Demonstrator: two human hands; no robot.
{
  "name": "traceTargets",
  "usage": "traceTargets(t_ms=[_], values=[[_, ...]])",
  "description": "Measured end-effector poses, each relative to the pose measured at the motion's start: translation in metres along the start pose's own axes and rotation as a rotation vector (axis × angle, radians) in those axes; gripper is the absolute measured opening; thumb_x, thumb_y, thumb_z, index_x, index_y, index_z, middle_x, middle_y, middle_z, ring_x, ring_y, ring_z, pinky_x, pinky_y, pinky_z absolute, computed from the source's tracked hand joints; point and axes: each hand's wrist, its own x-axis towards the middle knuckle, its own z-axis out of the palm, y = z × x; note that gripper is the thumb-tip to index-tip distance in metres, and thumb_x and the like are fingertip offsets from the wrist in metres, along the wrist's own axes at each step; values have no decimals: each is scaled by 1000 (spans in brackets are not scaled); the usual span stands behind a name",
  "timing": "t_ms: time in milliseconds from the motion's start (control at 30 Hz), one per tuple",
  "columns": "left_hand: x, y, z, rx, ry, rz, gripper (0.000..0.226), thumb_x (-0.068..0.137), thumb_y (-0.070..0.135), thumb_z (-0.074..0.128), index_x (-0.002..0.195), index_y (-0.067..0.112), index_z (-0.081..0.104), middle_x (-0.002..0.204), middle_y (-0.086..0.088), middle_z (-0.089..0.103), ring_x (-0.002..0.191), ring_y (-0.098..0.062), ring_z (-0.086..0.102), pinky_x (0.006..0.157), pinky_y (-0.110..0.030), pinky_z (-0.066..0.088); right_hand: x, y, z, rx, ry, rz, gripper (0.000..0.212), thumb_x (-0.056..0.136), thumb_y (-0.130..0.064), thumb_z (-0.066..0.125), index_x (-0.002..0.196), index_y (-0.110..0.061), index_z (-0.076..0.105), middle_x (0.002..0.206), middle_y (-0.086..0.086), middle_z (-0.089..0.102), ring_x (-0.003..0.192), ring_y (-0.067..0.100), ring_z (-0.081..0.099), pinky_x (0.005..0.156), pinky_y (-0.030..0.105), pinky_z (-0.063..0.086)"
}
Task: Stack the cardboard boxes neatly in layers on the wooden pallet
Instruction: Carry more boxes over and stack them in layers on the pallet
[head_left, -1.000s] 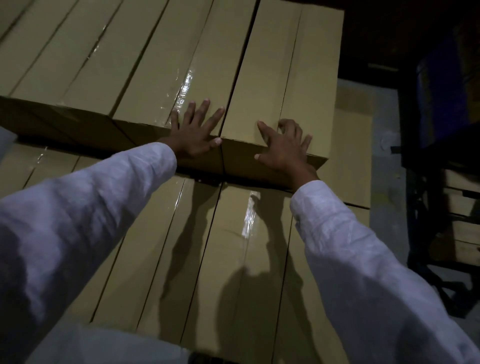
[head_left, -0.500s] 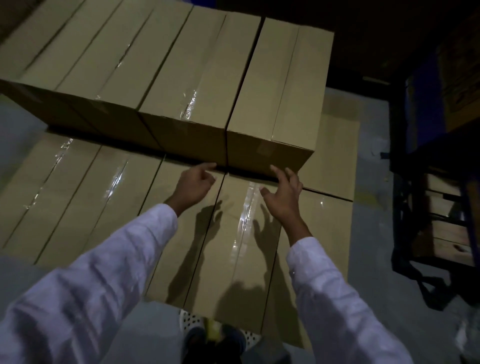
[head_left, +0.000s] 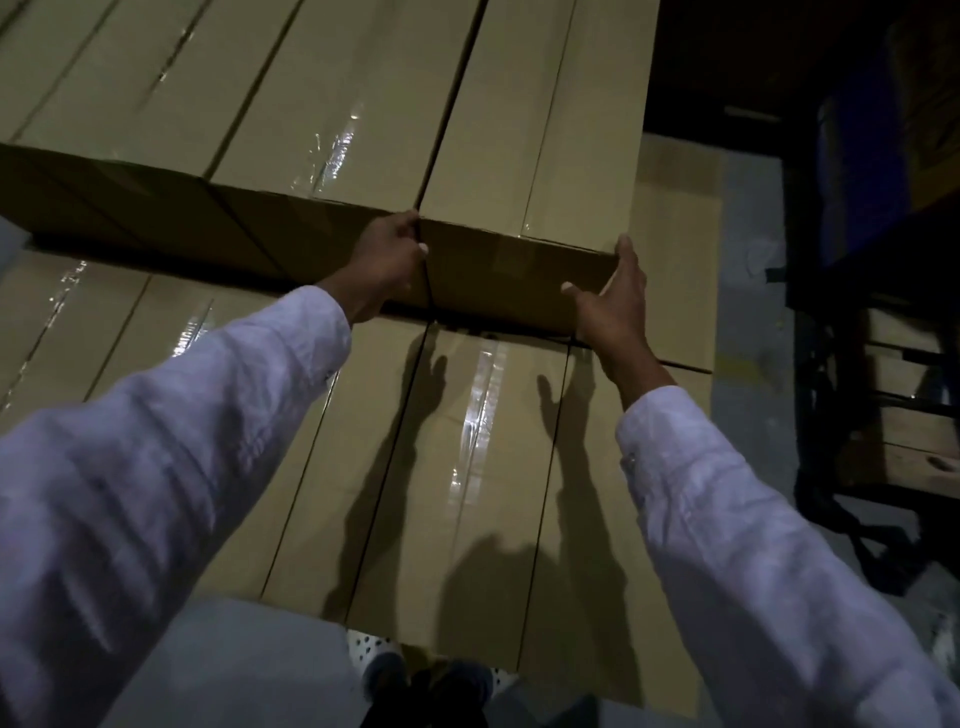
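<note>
Long tan cardboard boxes lie side by side in two layers. The rightmost upper box (head_left: 550, 119) has its near end face toward me. My left hand (head_left: 387, 260) grips that end's left corner, fingers tucked into the seam with the neighbouring upper box (head_left: 332, 104). My right hand (head_left: 613, 296) clasps the end's right corner, thumb across the face. The lower layer of boxes (head_left: 488, 467), taped along the tops, spreads beneath my arms. No pallet is visible under the boxes.
Grey floor (head_left: 748, 249) runs along the right of the stack. A dark metal frame (head_left: 883, 322) with wooden boards stands at the right. My shoes (head_left: 431, 686) touch the near edge of the lower boxes.
My hands dropped off the tops of the upper boxes and then rose again, now gripping both corners of the rightmost upper box's near end. The view has moved closer.
</note>
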Motion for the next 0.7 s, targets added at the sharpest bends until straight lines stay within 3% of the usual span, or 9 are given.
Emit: traceTargets(t_ms=[100, 167, 300, 400, 467, 533, 600, 700], values=[[2, 0, 5, -102, 13, -26, 54, 105, 0, 51, 157, 16, 49, 137, -7, 63, 106, -19, 61, 80, -42, 56, -2, 4, 0, 64, -34, -15, 92, 96, -21, 79, 169, -34, 25, 174, -4, 25, 159, 24, 29, 126, 46, 37], [2, 5, 7, -212, 60, -67, 47, 106, -5, 44, 148, 13, 55, 122, -5, 65, 97, -16, 62, 75, -37, 56, -2, 5, 2, 91, -22, -19, 91, 94, -21, 80, 168, -36, 29, 173, -7, 27, 158, 21, 30, 127, 46, 37], [-1, 9, 8, -313, 105, -110, 46, 104, -12, 38, 136, 12, 61, 121, -5, 66, 95, -13, 63, 89, -41, 61, -3, 7, 4, 110, -22, -27, 90, 92, -20, 81, 166, -39, 33, 174, -8, 27, 159, 18, 29, 127, 48, 37], [-2, 5, 5, -337, 107, -104, 47, 103, -13, 37, 135, 11, 63, 109, 0, 69, 89, -10, 65, 78, -32, 60, -7, 6, 4, 128, -22, -35, 91, 93, -18, 81, 167, -39, 32, 174, -8, 25, 159, 18, 28, 126, 46, 38], [-1, 0, 1, -310, 127, -77, 47, 102, -12, 42, 136, 11, 66, 117, -1, 70, 100, -13, 68, 78, -29, 61, -8, 6, 6, 119, -26, -43, 92, 94, -17, 80, 168, -39, 30, 176, -7, 22, 160, 19, 26, 127, 45, 37], [1, -7, -2, -115, 227, 40, 51, 98, -11, 50, 137, 16, 70, 128, -2, 71, 115, -16, 67, 93, -31, 60, -9, 6, 8, 105, -27, -45, 94, 94, -16, 80, 168, -39, 27, 177, -6, 18, 161, 19, 23, 128, 42, 34], [4, -14, -7, 248, 326, 208, 53, 96, -4, 59, 143, 20, 66, 137, -7, 66, 129, -24, 59, 108, -37, 52, -9, 6, 9, 92, -22, -42, 95, 94, -16, 80, 169, -39, 26, 177, -4, 15, 162, 20, 21, 128, 42, 34], [5, -24, -15, 694, 277, 335, 65, 91, 8, 68, 153, 25, 55, 155, -12, 45, 143, -39, 36, 114, -48, 38, -11, 6, 11, 67, -22, -21, 99, 94, -14, 79, 169, -41, 22, 179, -4, 11, 163, 21, 19, 125, 37, 35]])
